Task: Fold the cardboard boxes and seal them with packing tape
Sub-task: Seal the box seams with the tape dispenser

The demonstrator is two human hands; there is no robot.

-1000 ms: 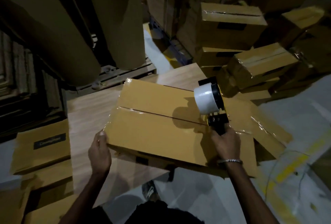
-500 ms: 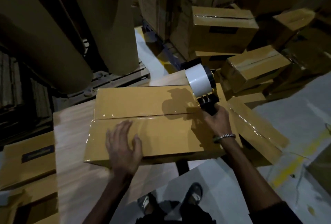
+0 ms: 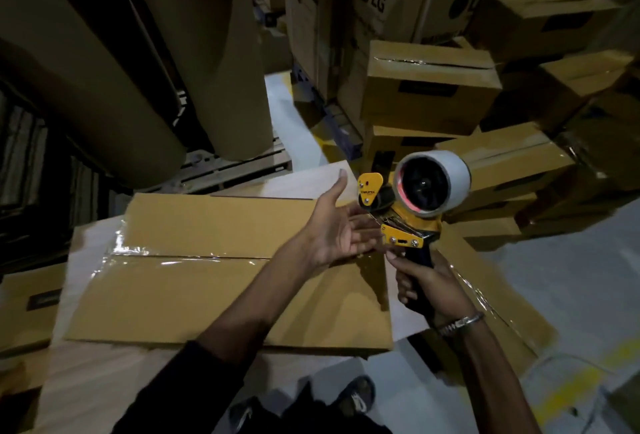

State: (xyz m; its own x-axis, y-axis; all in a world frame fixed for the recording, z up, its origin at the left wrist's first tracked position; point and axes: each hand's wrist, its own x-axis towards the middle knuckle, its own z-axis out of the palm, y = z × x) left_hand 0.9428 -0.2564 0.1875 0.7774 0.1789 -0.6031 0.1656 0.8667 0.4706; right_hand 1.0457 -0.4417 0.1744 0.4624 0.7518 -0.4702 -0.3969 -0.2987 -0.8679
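A closed brown cardboard box point(image 3: 194, 281) lies flat on the wooden table point(image 3: 86, 388), with shiny clear tape along its centre seam. My right hand point(image 3: 426, 283) grips the black handle of a yellow tape dispenser point(image 3: 412, 211) carrying a white tape roll, lifted above the box's right end. My left hand point(image 3: 341, 229) is held palm up with fingers straight, its fingertips reaching under the dispenser's blade end. Whether they touch the tape is not clear.
Sealed cardboard boxes point(image 3: 429, 87) are piled at the right and back, with tall printed cartons point(image 3: 377, 0) behind. Large brown paper rolls point(image 3: 207, 52) stand on a pallet at the back left. Flat boxes point(image 3: 24, 312) lie left of the table. Another box point(image 3: 502, 298) sits below my right arm.
My left hand left the box top and moved right, turning palm up at the dispenser. My right hand lifted the dispenser off the seam and tilted it so its roll faces me.
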